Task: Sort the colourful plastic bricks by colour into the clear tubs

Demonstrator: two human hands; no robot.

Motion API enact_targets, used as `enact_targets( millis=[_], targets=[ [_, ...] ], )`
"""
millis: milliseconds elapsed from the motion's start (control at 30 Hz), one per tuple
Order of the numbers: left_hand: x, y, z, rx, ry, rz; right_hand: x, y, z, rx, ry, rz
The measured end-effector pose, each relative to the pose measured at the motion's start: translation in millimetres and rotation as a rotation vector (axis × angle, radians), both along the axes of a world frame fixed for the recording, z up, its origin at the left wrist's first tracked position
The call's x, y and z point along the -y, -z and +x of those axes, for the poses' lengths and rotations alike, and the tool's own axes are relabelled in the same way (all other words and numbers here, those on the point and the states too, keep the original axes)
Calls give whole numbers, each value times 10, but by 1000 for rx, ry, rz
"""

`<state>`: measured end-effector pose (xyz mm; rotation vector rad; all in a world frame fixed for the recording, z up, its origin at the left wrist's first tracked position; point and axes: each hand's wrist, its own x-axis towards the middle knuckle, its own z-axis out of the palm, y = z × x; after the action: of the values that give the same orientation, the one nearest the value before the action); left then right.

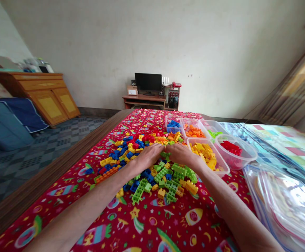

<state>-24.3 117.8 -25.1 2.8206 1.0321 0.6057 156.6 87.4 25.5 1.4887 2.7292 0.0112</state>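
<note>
Bricks in mixed colours are heaped on a red patterned cloth, and over the middle of the heap the left hand and the right hand are held close together, both bent downward. Whether any brick is pinched cannot be told, since the fingertips are partly hidden. Beside the heap, on the right, yellow pieces are held in a clear box; blue pieces, orange pieces and green pieces are kept in boxes behind it, and red pieces in a round tub.
</note>
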Motion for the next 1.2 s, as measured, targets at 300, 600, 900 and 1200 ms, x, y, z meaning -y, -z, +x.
enact_targets(
  millis=[300,600,900,1200],
  targets=[
    [-4,-5,-3,30,-28,15,-48,18,50,38,19,104],
    [-106,-50,-49,202,-134,78,-163,139,150,-276,48,276],
    [-22,-272,60,594,-231,-392,-210,58,-91,-1285,343,-485],
    [-18,-368,31,593,-247,-342,-129,42,-289,-1945,250,-909]
  ],
)
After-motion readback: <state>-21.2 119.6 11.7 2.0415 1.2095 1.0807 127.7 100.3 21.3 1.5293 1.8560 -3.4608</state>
